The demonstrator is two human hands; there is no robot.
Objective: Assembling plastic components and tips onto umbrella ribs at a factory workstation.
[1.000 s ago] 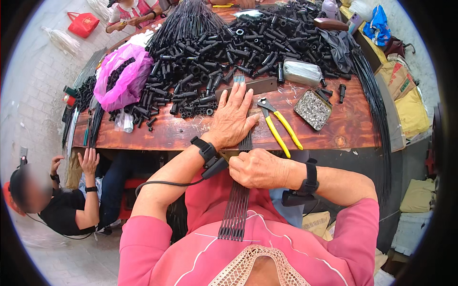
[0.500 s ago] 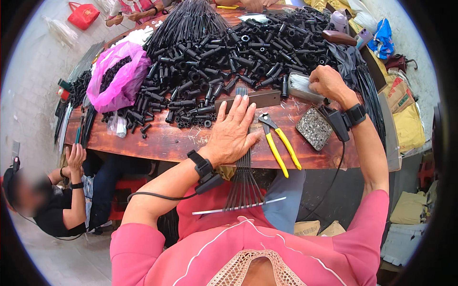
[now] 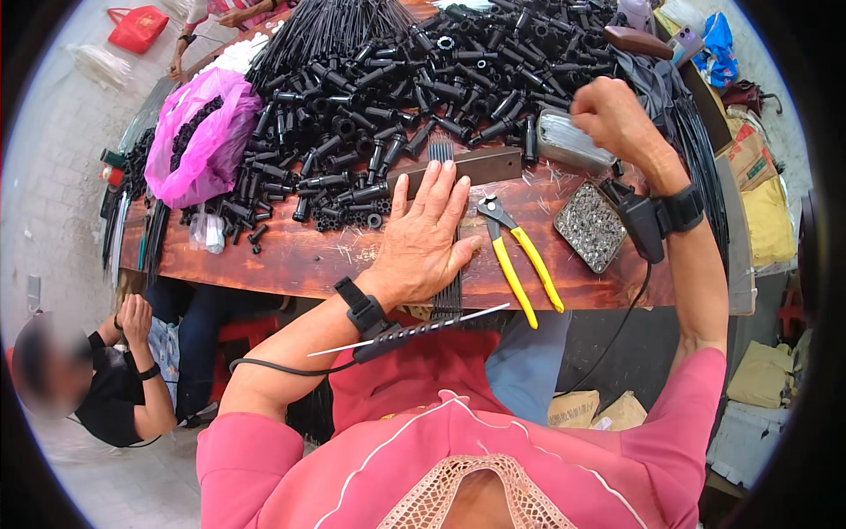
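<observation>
My left hand lies flat on the table, fingers stretched out over a row of thin black rods. The rods' far tips stick out past a dark metal bar. Across their near ends runs a thin white stick, tilted up to the right over the table's front edge. My right hand hovers by a clear box of thin pale strips; its fingers are curled in and slightly blurred, and anything between them is hidden. Yellow-handled pliers lie between my hands.
A tin of small metal bits sits at the right. Black tubular parts are heaped across the back, beside a pink plastic bag and a sheaf of black rods. A co-worker sits at the left.
My right hand has risen off the box of strips. The white stick with the rods' near ends has swung up toward the table edge and tilted. My left hand stays flat on the rods.
</observation>
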